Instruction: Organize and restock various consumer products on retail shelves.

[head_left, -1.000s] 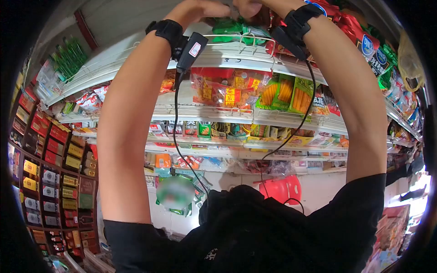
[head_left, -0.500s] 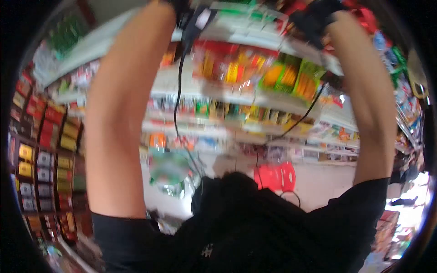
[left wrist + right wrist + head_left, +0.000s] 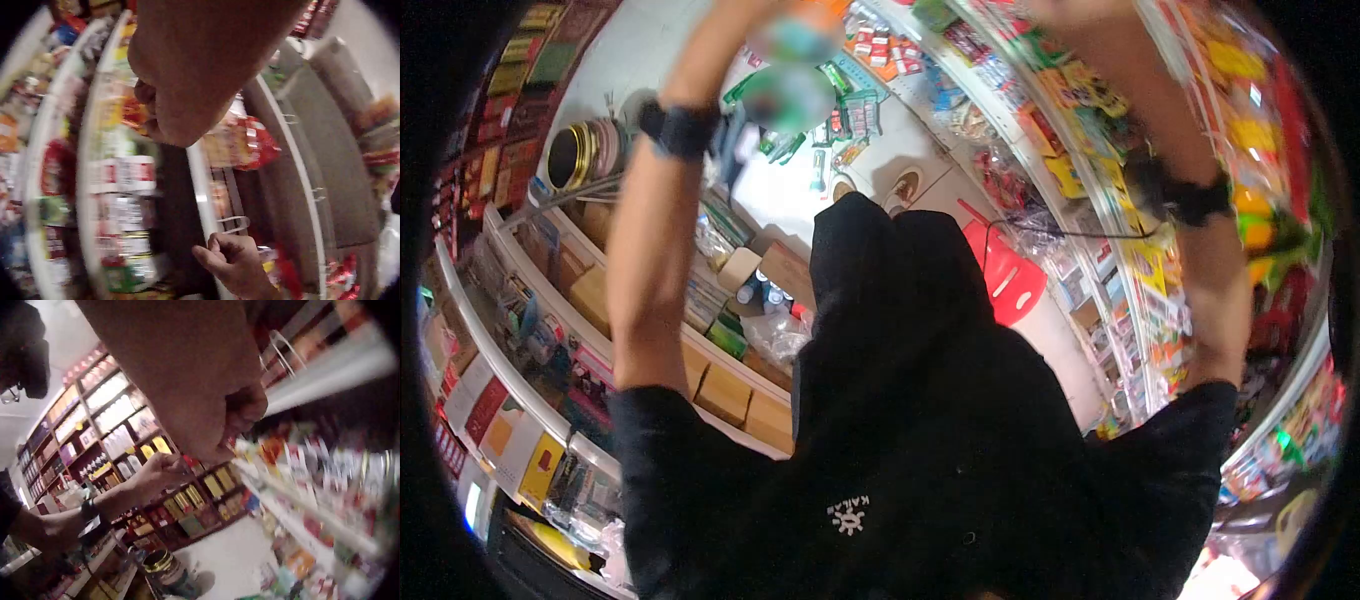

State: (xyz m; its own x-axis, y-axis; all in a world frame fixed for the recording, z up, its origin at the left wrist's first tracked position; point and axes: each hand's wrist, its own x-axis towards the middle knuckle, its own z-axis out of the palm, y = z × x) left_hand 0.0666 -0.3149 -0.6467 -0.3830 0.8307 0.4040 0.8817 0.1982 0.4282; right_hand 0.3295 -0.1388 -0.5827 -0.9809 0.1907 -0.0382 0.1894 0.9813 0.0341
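The left hand (image 3: 187,75) hangs large at the top of the left wrist view, fingertips loosely curled, nothing visible in it. A blurred orange-red packet (image 3: 132,114) shows beyond its fingers; contact cannot be told. Lower in that view is the right hand (image 3: 240,265), thumb near its bent fingers, no item seen. In the right wrist view the right hand (image 3: 200,394) has loosely curled fingers before the packed shelf (image 3: 294,506), apart from the left hand (image 3: 161,475). Both hands are cut off at the top of the head view.
A red plastic stool (image 3: 1010,275) stands on the pale floor (image 3: 780,180) near the person's shoes. Shelves of packets (image 3: 1100,150) run along the right. At left are a rail (image 3: 510,385), cardboard boxes (image 3: 725,395) and round tins (image 3: 585,155).
The head view has swung round from the packet shelves toward the floor and the left counter. Both hands have left the top shelf, and the arms now reach out over the aisle and shelving.
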